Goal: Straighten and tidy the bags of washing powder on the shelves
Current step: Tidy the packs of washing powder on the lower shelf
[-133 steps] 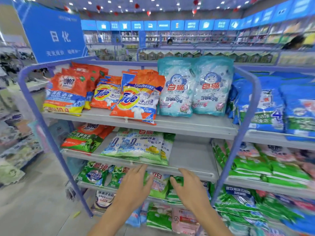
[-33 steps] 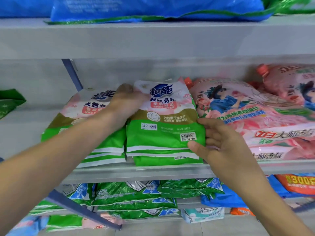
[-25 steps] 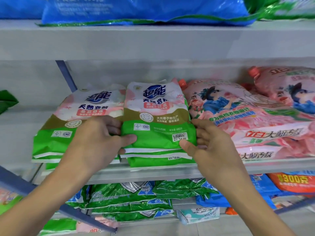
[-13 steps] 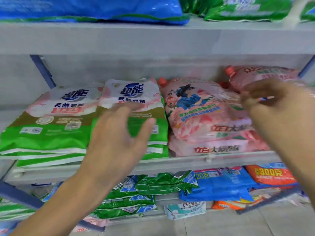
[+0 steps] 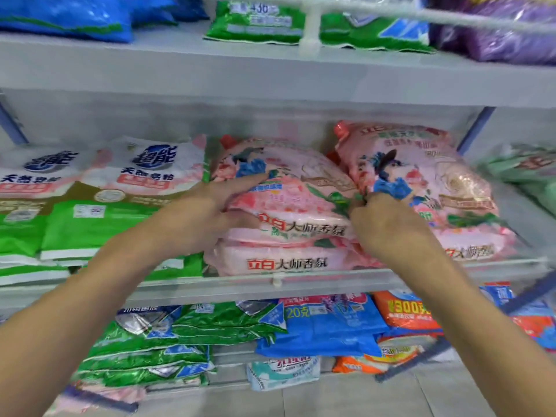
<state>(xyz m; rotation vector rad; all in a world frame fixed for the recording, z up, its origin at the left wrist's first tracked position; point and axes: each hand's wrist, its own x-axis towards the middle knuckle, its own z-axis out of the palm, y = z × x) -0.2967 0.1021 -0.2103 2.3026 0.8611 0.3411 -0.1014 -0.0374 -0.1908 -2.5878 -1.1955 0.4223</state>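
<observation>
1. The left hand (image 5: 204,219) grips the left end of the top pink bag (image 5: 294,200), with its fingers lying along the bag's upper face and its thumb against the front edge
2. The right hand (image 5: 388,227) is curled, and its fingertips (image 5: 365,203) are dug in at the same bag's right end, so both hands hold this one bag
3. The top pink bag lies flat on a pile of pink bags (image 5: 285,263) of the same kind, in the middle of the middle shelf (image 5: 301,285), with its printed face up and towards the camera
4. Just to the right and touching it, a second pink bag (image 5: 427,176) lies at a slant on more pink bags, its red corner at the back
5. To the left, green and white bags (image 5: 114,212) sit in two piles side by side, and the nearer pile touches the pink pile
6. On the upper shelf (image 5: 270,76) lie a blue bag (image 5: 66,16), green bags (image 5: 255,24) and a purple bag (image 5: 511,34)
7. Under the middle shelf are crumpled green bags (image 5: 195,326), a blue bag with a lavender print (image 5: 325,326) and an orange bag (image 5: 406,311)
8. Lower still there is a pale bag (image 5: 282,371), near the tiled floor (image 5: 361,398)
</observation>
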